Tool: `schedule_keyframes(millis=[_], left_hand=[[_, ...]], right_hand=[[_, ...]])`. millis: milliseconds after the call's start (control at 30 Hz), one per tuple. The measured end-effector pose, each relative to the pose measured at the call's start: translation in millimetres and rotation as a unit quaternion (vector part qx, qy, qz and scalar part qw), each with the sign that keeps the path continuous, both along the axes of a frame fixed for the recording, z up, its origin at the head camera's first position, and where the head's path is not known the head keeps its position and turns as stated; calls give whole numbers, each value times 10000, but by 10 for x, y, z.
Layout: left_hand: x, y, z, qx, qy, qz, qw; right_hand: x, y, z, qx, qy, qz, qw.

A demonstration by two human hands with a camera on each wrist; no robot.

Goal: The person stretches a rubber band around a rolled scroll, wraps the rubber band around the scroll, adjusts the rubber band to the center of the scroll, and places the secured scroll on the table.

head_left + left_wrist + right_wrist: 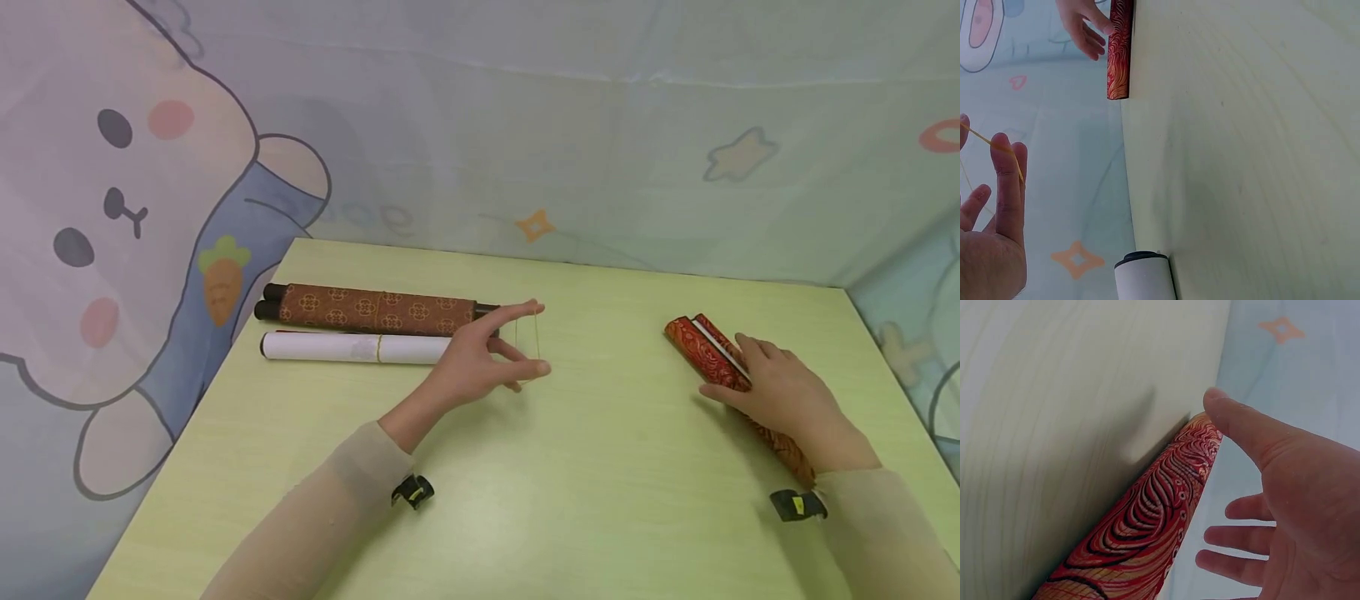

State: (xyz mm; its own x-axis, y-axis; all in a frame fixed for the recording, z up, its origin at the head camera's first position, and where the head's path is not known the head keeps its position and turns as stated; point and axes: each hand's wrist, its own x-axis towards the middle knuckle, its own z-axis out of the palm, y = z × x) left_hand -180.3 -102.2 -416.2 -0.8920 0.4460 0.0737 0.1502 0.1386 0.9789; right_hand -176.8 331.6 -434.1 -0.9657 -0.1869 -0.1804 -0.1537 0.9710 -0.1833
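A thin yellow rubber band (537, 337) is stretched over the spread thumb and fingers of my left hand (480, 358). That hand is raised at the right ends of a white paper roll (337, 347) and a brown brocade roll (420, 312) with gold flowers. My right hand (795, 392) reaches over a red and gold brocade roll (701, 354), which lies slanted on the table with a white strip along its length. In the right wrist view its thumb (1241, 422) overlaps the far end of the roll, and the fingers are loosely extended on the other side.
The pale table (585, 467) ends at a cloth backdrop (600, 150) printed with cartoon figures. Black rod ends (270, 310) stick out of the brown roll's left side. Around the white roll sits another yellow band (378, 348).
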Motion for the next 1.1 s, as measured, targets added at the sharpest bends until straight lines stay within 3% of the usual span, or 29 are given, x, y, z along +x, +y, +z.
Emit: schedule_keyframes(millis=[367, 833, 1100], left_hand=[[19, -1, 28, -13, -13, -7, 10000], [19, -4, 46, -105, -13, -29, 9999], [17, -1, 49, -109, -18, -39, 9999]], right_hand=[[-41, 122, -45, 349, -487, -253, 9979], [3, 213, -85, 666, -463, -340, 9961], [24, 232, -100, 498, -517, -381, 9967]])
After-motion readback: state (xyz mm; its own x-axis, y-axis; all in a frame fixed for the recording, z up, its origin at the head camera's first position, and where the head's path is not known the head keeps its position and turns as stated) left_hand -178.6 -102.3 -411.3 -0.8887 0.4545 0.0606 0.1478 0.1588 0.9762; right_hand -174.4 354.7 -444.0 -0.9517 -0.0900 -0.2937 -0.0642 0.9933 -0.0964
